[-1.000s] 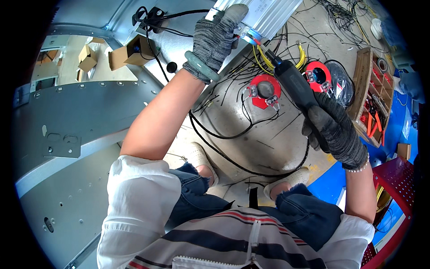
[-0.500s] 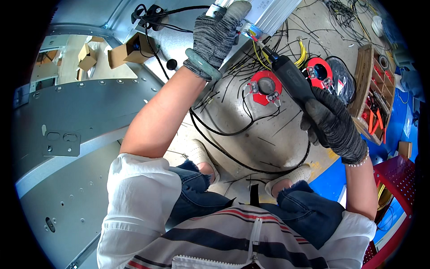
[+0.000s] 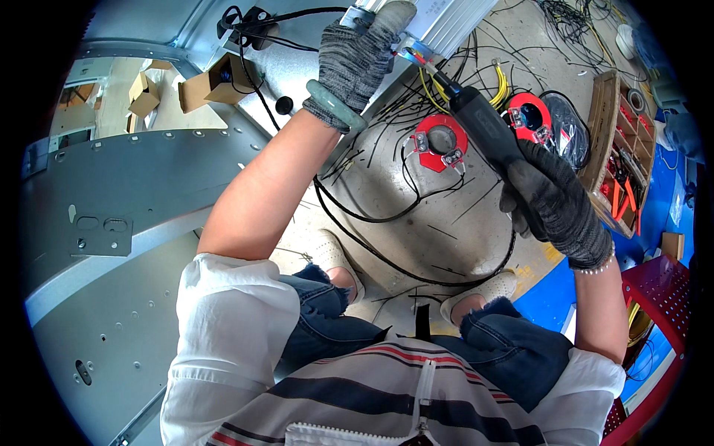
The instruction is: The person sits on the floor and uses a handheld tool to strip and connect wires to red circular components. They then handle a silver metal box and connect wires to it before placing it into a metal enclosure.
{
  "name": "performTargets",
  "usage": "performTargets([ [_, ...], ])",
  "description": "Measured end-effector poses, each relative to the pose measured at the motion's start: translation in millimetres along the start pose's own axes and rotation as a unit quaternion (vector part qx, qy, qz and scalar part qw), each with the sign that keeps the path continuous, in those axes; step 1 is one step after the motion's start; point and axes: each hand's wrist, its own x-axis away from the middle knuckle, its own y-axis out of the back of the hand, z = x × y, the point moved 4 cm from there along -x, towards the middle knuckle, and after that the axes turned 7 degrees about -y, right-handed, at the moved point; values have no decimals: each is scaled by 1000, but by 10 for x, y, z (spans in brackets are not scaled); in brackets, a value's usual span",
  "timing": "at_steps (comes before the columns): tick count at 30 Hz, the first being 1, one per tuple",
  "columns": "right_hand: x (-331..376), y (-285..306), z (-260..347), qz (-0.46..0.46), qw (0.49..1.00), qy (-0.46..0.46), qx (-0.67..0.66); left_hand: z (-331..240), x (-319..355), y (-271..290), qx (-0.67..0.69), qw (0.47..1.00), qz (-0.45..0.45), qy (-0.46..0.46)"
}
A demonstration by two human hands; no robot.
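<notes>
At three o'clock my right hand (image 3: pixel 554 201) wraps snugly round the driver (image 3: pixel 482 120), its tip toward eleven; at twelve my left hand (image 3: pixel 361 59) curls round the edge of the box (image 3: pixel 448 28), at one

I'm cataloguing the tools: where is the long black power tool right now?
In the head view, right of centre, the black power tool is in the gloved right hand, its tip pointing up-left toward the silver ribbed unit.

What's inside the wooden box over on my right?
Orange-handled tools, small red pieces and a grey roll show inside; whatever lies beneath them is covered.
</notes>
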Motion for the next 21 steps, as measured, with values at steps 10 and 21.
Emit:
performTargets([
  [10, 27, -24, 24, 8, 1000, -30, -3, 54, -27, 102, -59, 994, 87, 19],
  [21, 52, -97, 65, 117, 960, -53, -248, 42, 77, -1, -136, 987, 87, -23],
])
